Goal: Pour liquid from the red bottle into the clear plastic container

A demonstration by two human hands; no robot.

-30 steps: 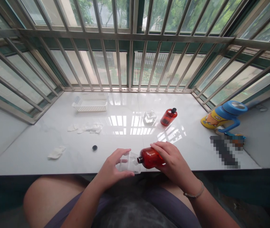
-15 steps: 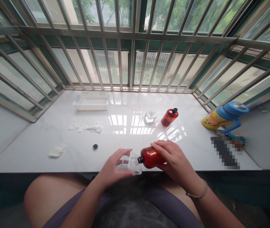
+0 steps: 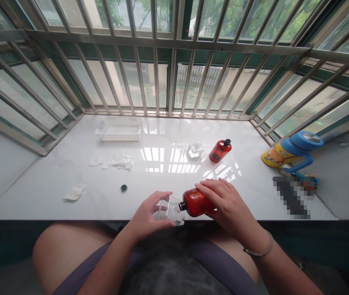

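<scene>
My left hand (image 3: pixel 147 214) grips a clear square plastic cup (image 3: pixel 168 210) on its side, just above the near edge of the white marble sill (image 3: pixel 54 172). My right hand (image 3: pixel 228 200) is wrapped around an amber bottle (image 3: pixel 196 203) lying almost level. The bottle's black-ringed neck points into the cup's mouth, and I cannot tell whether anything flows. A small black cap (image 3: pixel 124 188) lies on the sill left of my hands.
Farther back stand a smaller amber bottle (image 3: pixel 220 150) and a clear glass dish (image 3: pixel 195 150). A white plastic basket (image 3: pixel 119 134), crumpled white tissue (image 3: pixel 113 163) and a blue-and-yellow cup (image 3: pixel 291 151) sit on the sill. Metal window bars (image 3: pixel 168 49) close off the far side.
The view has tilted slightly, putting the sill a little higher in the picture. Both hands keep their hold, and the bottle and cup stay together with little movement.
</scene>
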